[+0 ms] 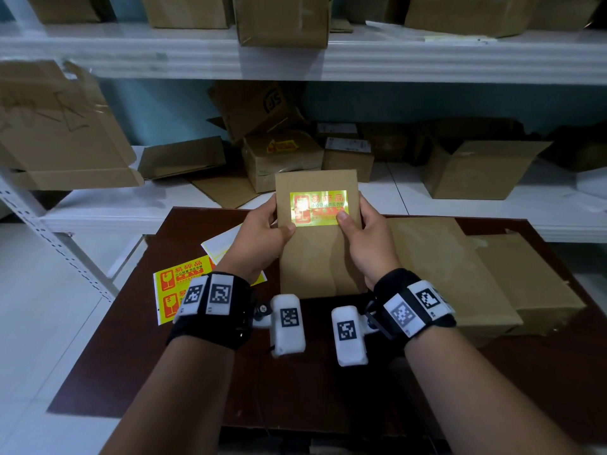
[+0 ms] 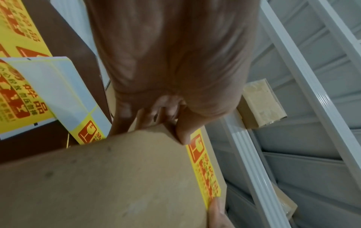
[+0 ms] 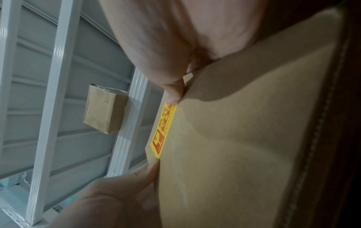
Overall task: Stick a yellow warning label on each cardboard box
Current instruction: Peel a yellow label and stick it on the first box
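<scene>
While both hands grip it by its side edges, the flat brown cardboard box (image 1: pixel 320 254) stands tilted up over the dark brown wooden desk (image 1: pixel 138 339). The left hand (image 1: pixel 259 238) and right hand (image 1: pixel 364 239) each press a thumb at a lower corner of the yellow rectangular warning label (image 1: pixel 318 208) stuck on the box's upper face. A sheet of yellow labels (image 1: pixel 179 284) lies on the desk, left of the box.

Dark brown table (image 1: pixel 328 389), yellow label sheets (image 1: pixel 170 284) at left, flat cardboard boxes (image 1: pixel 460 274) at right
</scene>
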Motion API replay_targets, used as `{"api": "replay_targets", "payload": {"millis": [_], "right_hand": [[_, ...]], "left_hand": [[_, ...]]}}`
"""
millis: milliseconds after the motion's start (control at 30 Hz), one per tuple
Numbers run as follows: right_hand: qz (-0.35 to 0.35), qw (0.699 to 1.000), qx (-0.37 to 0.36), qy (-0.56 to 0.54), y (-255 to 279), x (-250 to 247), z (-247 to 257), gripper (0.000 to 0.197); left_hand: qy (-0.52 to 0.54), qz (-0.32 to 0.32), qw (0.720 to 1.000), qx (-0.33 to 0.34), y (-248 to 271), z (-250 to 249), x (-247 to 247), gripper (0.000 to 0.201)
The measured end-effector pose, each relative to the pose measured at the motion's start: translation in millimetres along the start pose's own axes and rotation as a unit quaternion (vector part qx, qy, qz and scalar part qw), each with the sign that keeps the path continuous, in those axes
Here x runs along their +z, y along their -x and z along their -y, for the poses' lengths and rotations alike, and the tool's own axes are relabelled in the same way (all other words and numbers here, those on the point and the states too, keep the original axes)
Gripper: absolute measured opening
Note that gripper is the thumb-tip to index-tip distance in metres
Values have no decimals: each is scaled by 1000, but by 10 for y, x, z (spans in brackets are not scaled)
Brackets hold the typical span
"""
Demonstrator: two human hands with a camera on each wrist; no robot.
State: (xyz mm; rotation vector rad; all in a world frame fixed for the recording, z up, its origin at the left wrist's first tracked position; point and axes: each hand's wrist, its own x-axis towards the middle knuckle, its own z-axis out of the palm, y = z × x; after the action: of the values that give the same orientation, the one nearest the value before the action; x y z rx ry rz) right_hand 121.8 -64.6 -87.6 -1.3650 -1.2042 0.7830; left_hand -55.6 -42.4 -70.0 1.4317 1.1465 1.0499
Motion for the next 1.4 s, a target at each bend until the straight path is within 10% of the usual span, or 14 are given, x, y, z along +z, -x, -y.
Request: {"api": "replay_targets", "payload": {"millis": [433,700,1000,1200,1400], "right_hand": [[-3,999,-1,-39,33,-15,34,31],[-3,999,-7,-53,26,7,7,35],[-1,1000,-14,-26,40,34,21,32],[-9,999,-44,-17,112,125,3,41],[-5,999,-33,-15,103,57,-15,39]], "left_hand": [[10,25,1000,2,-30,8,-66,46],[-193,-143,970,44,-40,3,115,54],[-214,-116,969,36,-48,-57,-5,20],[-339,-178,924,-9,57,-174,173,76],[-300,-197,933,34,-79,-56,82,51]]}}
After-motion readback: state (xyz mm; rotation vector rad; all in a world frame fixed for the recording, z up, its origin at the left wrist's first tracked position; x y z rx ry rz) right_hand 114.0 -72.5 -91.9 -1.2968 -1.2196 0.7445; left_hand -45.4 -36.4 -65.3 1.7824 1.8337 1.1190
